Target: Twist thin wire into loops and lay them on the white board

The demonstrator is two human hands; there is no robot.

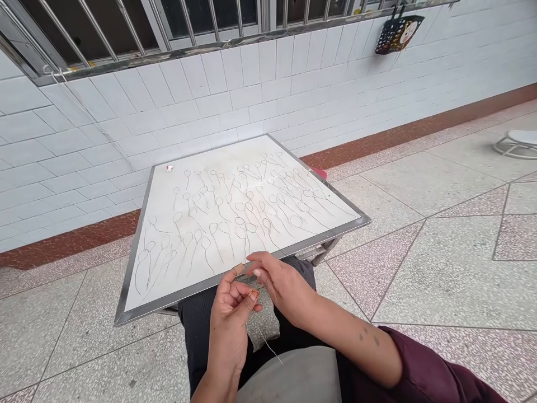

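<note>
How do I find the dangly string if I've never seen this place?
Find the big white table with grey edges, then the left hand and right hand at its near side. Just below them hangs one thin, pale strand. Unlike the looped strands lying on the table, it dangles instead.

From afar I see a dark spotted bag [388, 38] hanging near window bars [98, 30], a white tiled wall [348, 89] and a white-topped stool [525, 136].

Left hand [232, 305] pinches; right hand [285, 285] curls just beside it.
</note>
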